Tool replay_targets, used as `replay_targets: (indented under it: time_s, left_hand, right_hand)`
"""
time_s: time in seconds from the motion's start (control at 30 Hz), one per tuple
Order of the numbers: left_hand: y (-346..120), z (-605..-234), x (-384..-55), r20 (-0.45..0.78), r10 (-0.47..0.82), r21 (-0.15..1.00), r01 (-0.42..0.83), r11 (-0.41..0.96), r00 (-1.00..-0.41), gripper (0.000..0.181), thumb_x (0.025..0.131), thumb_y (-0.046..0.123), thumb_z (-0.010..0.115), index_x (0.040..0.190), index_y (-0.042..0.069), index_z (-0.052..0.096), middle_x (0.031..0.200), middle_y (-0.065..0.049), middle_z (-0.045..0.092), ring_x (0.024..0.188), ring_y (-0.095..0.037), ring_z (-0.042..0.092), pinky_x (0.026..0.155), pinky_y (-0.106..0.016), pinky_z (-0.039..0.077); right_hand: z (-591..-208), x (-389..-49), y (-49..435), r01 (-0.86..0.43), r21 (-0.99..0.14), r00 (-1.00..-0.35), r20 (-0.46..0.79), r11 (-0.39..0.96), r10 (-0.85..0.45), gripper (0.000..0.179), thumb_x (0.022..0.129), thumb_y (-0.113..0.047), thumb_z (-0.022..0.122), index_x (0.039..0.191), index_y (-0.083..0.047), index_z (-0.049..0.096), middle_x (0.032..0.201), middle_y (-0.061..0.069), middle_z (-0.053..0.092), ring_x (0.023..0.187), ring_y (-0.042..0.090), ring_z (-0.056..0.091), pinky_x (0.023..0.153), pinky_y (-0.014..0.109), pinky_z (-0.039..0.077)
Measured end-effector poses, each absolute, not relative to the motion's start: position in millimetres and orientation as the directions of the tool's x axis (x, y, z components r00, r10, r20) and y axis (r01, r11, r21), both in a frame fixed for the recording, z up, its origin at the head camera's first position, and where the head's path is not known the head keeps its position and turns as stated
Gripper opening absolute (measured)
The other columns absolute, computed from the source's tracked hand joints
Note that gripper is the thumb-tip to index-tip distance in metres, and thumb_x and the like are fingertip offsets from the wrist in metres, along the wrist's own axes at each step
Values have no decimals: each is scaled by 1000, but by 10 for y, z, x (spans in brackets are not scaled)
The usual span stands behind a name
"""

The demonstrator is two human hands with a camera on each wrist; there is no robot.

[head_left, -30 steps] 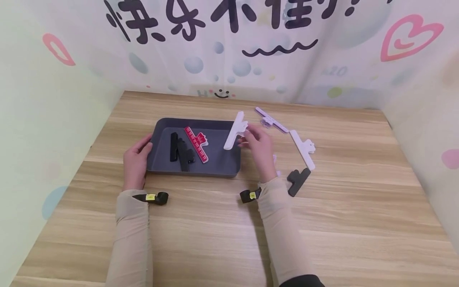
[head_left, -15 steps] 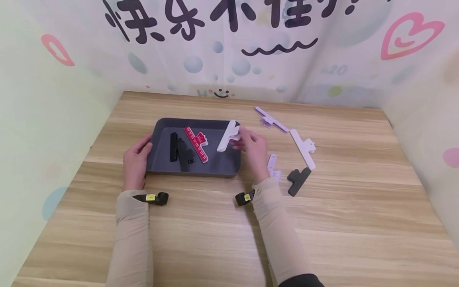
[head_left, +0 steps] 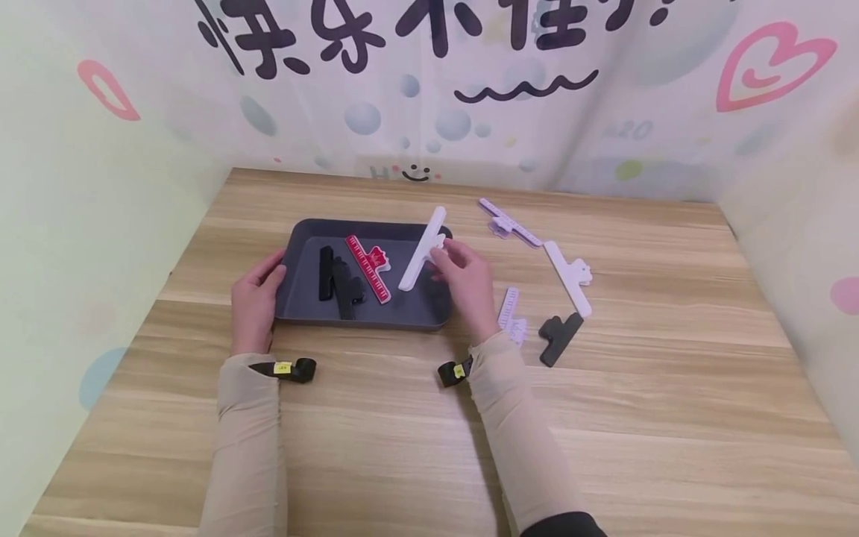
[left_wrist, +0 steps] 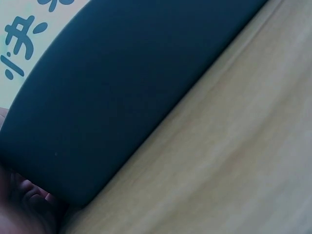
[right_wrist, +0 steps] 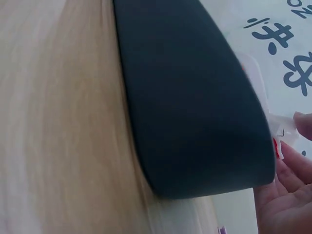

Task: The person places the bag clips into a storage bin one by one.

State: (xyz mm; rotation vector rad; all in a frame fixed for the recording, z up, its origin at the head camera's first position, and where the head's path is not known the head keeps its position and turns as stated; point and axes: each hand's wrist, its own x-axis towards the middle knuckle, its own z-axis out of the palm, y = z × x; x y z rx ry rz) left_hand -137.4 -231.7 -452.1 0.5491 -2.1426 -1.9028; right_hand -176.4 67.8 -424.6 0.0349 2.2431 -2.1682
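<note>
My right hand pinches a white clip by its handle, holding it tilted over the right part of a dark grey tray. In the right wrist view the tray wall hides most of that clip. My left hand grips the tray's left end, thumb at the rim; its fingers are mostly hidden. Inside the tray lie a red clip with a piano-key pattern and two black clips, one upright black clip and another black clip leaning against or over it.
Right of the tray, on the wooden table, lie a purple clip, a second white clip, a black clip and a pale purple clip near my right wrist. A printed curtain stands behind the table.
My right hand has moved left with the white clip, from the tray's right rim to farther over its inside. My left hand and the tray have stayed put.
</note>
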Motion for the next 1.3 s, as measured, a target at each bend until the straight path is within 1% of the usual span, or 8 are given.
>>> replay_targets:
  time_s: [0.17,0.3,0.37,0.53,0.77,0.97,1.2,1.3]
  left_hand:
    - [-2319,-4521,-1379,-81,-415,988,-127,86,-906,34,89,25,56,122,18,57,127,1,51,117,-8,42,100,-26,29]
    - [-2316,-4519,-1384,-83,-415,988,-129,86,-906,34,89,25,56,122,18,57,127,1,51,117,-8,42,100,-27,30]
    - [-2319,-4523,-1386,-80,-415,988,-128,89,-906,34,89,25,56,122,18,57,127,1,51,117,-8,42,100,-27,30]
    - [-2321,-4543,-1388,-67,-417,989,-116,92,-906,34,88,27,56,121,19,58,126,1,52,116,-8,42,100,-27,30]
    - [-2330,-4555,-1393,-60,-418,988,-115,107,-906,34,88,27,56,121,19,58,126,2,52,116,-8,43,99,-27,31]
    - [-2329,-4544,-1400,-51,-416,991,-98,93,-908,33,88,25,56,120,18,58,126,1,52,115,-9,43,99,-28,31]
    - [-2322,-4536,-1390,-47,-418,993,-89,81,-907,32,88,25,57,119,18,59,124,1,53,114,-9,44,98,-28,32]
    - [-2325,-4536,-1386,-50,-422,993,-90,75,-905,32,88,24,57,119,18,59,124,1,53,114,-9,44,98,-28,32]
  right_hand:
    - [-4229,-1744,624,31,-995,-999,-34,92,-27,48,80,-34,66,120,-9,56,97,7,64,78,28,63,71,36,52]
    - [-4237,-1735,571,4,-981,-999,-13,192,-48,48,80,-36,65,119,-10,57,94,5,65,75,21,63,69,30,52]
    - [-4248,-1737,545,-15,-961,-999,4,276,-41,46,80,-37,65,118,-12,58,92,4,65,75,16,62,69,27,50]
    - [-4265,-1722,499,-86,-859,-996,73,504,-47,41,82,-37,62,116,-14,60,91,2,65,79,10,58,69,25,47]
    - [-4257,-1677,438,-155,-704,-988,102,693,-118,41,84,-40,58,117,-16,60,89,0,65,75,11,56,64,26,44]
    - [-4254,-1653,402,-220,-587,-975,115,780,-188,40,85,-43,55,115,-17,61,84,-2,64,69,12,53,60,28,42]
    - [-4278,-1626,361,-262,-465,-964,86,846,-251,37,86,-44,52,111,-19,64,106,-1,64,90,16,59,66,30,48]
    - [-4286,-1622,344,-266,-445,-963,87,855,-254,37,86,-44,51,110,-20,64,107,-1,63,91,16,59,66,31,48]
